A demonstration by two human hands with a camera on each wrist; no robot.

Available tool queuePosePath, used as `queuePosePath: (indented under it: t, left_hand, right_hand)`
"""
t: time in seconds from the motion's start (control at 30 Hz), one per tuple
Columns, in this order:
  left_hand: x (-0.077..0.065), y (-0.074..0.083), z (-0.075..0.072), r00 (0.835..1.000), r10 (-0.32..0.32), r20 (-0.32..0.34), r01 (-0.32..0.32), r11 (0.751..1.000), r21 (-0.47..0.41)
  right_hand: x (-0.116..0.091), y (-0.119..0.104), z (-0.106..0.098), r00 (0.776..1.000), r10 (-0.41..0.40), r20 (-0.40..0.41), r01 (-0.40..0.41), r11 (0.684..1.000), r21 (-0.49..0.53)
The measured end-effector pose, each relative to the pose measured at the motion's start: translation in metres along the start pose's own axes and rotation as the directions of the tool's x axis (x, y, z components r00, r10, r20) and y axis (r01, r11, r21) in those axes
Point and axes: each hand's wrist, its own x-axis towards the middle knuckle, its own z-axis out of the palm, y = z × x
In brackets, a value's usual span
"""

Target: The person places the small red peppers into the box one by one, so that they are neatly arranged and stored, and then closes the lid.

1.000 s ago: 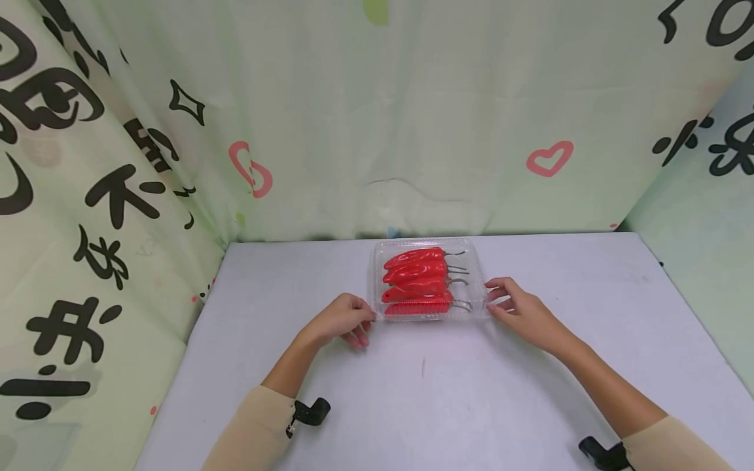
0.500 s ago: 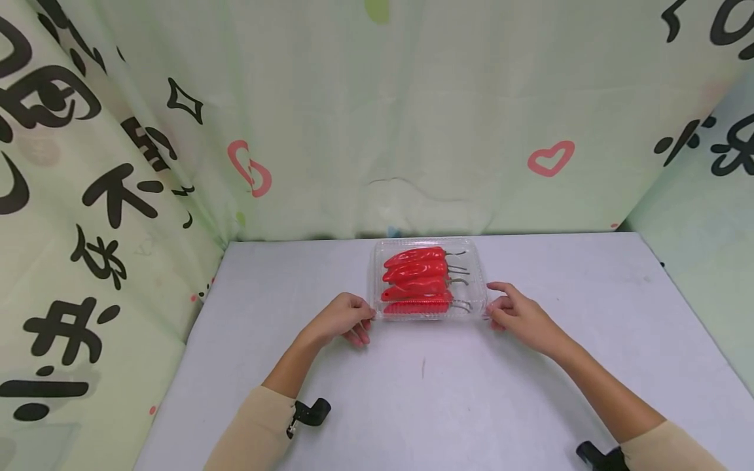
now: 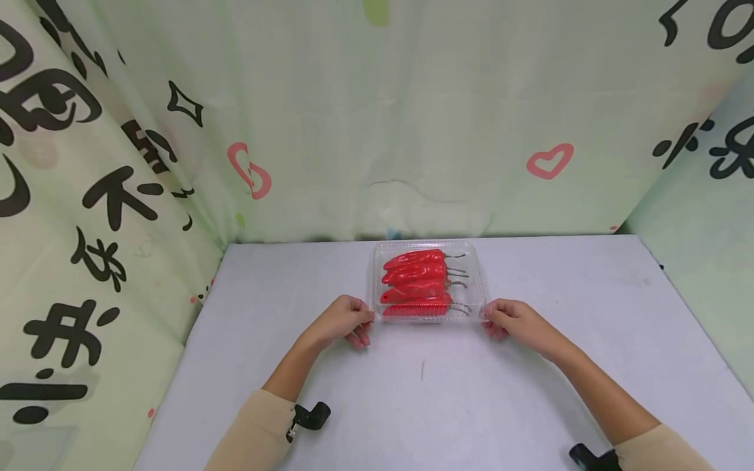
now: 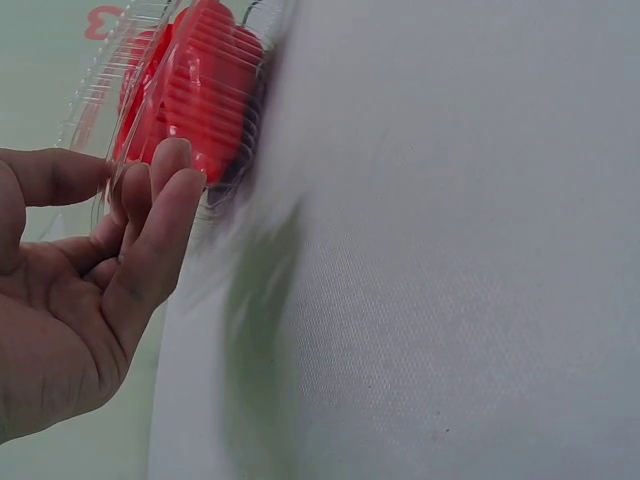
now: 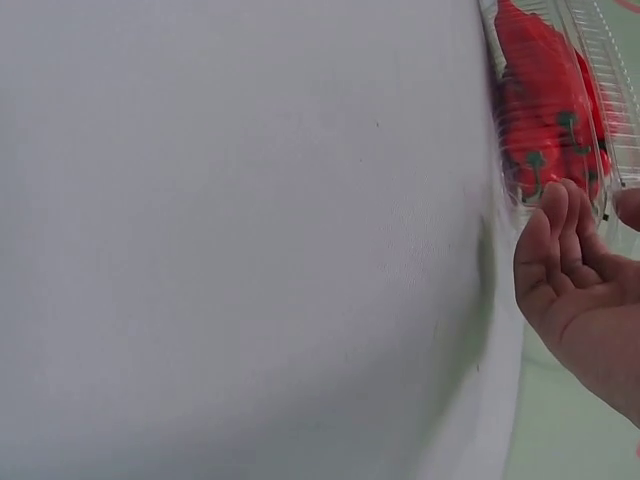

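Note:
A clear plastic clamshell box [image 3: 479, 288] stands near the far edge of the table. Several red chili peppers [image 3: 417, 273] lie inside it, stacked in rows with their stems to the right. My left hand [image 3: 347, 320] pinches the box's near left corner between thumb and fingers. At the near right corner, my right hand [image 3: 518, 322] pinches the rim the same way. In the left wrist view, the thumb and curled fingers [image 4: 150, 225] meet at the box's edge. The right wrist view has the fingers [image 5: 570, 225] curled under the lip near the green-topped stems.
The white table [image 3: 424, 405] reaches back to a pale green curtain [image 3: 436, 118] printed with dark lettering and hearts. More curtain hangs along the left and right sides. A black camera mount [image 3: 312, 415] sits on the left sleeve.
My right hand has moved slightly left and down along the box's right side, its raised forefinger and thumb closing on the near right corner. My left hand and the box stay put.

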Motion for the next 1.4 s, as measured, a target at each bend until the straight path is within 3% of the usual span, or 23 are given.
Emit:
queuePosePath:
  t: [0.87,1.4]
  left_hand:
    - [-0.0021,-0.0002,0.0028,0.999,0.024,-0.036,-0.025,0.999,-0.019]
    - [0.0004,-0.0047,0.0067,0.995,0.047,-0.085,-0.049,0.999,-0.023]
  right_hand:
    - [0.002,0.0019,0.0049,0.999,0.044,0.028,-0.047,0.992,0.113]
    - [-0.0011,0.0018,0.0061,0.999,0.031,0.037,-0.036,0.99,0.139]
